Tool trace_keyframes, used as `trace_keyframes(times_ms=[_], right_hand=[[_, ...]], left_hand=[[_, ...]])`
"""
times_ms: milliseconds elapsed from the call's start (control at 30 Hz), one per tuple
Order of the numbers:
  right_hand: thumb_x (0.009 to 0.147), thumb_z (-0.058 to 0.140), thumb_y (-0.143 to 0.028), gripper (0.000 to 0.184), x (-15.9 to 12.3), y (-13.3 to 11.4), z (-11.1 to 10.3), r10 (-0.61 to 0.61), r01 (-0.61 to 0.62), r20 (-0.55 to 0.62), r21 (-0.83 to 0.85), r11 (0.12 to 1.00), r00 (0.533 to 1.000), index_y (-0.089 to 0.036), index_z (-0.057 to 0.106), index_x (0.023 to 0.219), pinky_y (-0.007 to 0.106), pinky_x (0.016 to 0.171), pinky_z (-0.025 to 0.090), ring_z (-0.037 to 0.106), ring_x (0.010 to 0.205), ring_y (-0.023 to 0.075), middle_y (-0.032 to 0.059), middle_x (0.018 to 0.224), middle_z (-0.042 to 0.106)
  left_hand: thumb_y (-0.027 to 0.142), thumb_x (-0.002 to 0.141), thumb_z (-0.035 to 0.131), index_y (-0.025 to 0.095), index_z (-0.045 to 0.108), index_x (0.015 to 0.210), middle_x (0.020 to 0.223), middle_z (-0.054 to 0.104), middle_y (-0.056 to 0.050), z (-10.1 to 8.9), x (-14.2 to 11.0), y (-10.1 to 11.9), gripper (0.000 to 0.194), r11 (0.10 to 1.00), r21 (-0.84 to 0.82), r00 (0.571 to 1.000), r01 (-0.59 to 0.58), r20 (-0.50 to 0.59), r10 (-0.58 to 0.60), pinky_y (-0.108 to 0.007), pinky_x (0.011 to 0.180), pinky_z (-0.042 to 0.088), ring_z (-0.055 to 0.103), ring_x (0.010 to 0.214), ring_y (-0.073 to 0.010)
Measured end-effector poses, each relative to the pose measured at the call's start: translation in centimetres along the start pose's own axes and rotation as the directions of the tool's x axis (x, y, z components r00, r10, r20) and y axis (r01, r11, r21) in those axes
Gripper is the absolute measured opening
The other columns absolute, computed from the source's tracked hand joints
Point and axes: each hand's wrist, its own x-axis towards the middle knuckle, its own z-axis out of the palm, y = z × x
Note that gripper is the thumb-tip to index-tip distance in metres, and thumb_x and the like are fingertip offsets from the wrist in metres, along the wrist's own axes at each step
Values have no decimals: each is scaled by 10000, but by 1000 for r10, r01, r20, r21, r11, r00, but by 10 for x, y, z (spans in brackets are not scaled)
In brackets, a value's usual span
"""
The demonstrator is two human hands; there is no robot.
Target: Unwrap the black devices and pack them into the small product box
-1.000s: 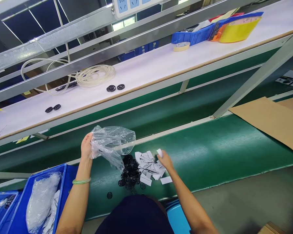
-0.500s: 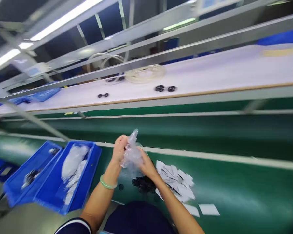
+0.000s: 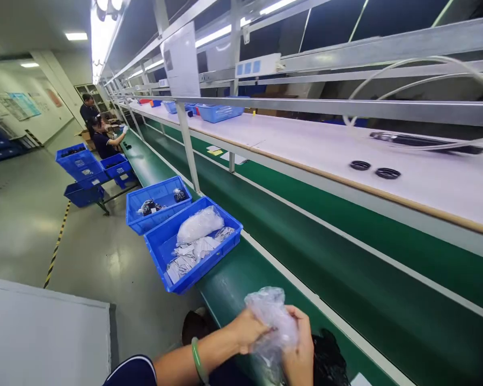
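Bag (image 3: 269,308), clear and crumpled, was up between both hands, over green bench (image 3: 231,281). Left hand (image 3: 249,331) gripped its left side, fingertips partly hidden; right hand (image 3: 300,346) had fingers curled on its right side. Black pile (image 3: 328,356) lay just beside right hand, partly covered; white slip (image 3: 360,380) near it, cut off by frame. Blue bin (image 3: 209,268) farther along held wrapped pack (image 3: 199,224) and white bundles (image 3: 183,265). Two black rings (image 3: 387,173) sat on white shelf (image 3: 306,147), upper right.
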Motion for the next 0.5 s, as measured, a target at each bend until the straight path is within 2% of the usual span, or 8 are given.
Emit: trace_keyframes(times_ms=[100,167,200,267,300,333,433,500], right_hand=[[751,622,-373,629,13,9,44,-70,115,288,-140,983,955,-310,471,1358,532,982,422,437,1223,396,98,1370,450],[739,670,-408,627,30,17,77,-32,90,386,-134,987,922,-336,520,1344,511,983,447,440,1233,388,81,1372,465],[719,679,-423,568,41,22,94,-1,54,377,-130,990,926,-337,591,1274,505,954,476,477,1196,393,84,1308,527],[672,669,-452,445,68,30,128,61,-32,264,-110,993,963,-318,698,1096,506,885,518,549,1102,410,96,1133,629],[651,664,-462,412,83,33,143,93,-77,193,-90,993,977,-304,721,1026,504,850,533,578,1050,414,99,1054,656],[633,662,-464,394,100,35,157,130,-122,116,-67,990,985,-287,730,978,498,819,543,600,1001,412,100,989,671],[596,662,-428,380,152,28,187,266,-265,-107,23,964,958,-219,723,907,458,789,545,621,928,386,98,893,685],[569,661,-399,363,186,17,205,349,-334,-162,112,936,923,-182,701,857,424,797,534,624,905,362,100,867,686]], left_hand=[[279,599,828,154,684,728,742,631,-34,-54,18,45,230,962,214,982,-168,-52,183,-284,720,472,560,721,-175],[321,669,771,151,688,740,740,635,-47,-90,31,81,203,919,342,980,-196,88,176,-329,763,485,580,738,-198],[333,702,740,148,696,787,753,640,-57,-108,38,102,209,901,385,973,-199,190,134,-344,767,490,595,748,-209],[333,769,667,148,697,964,836,663,-81,-141,59,152,270,796,556,942,-239,332,51,-349,761,506,631,790,-230],[323,803,625,150,672,1069,903,669,-97,-156,74,182,320,698,661,935,-274,352,34,-347,760,512,642,825,-239],[314,843,577,174,631,1165,979,670,-99,-169,92,212,356,513,804,945,-301,322,51,-334,768,517,647,867,-236],[342,888,557,164,565,1254,1133,616,-147,-203,160,297,407,208,960,966,-189,143,214,-394,931,450,571,1090,-281],[309,876,592,95,601,1177,1065,618,-180,-220,202,334,369,72,993,963,-91,69,259,-476,937,424,559,1094,-331]])
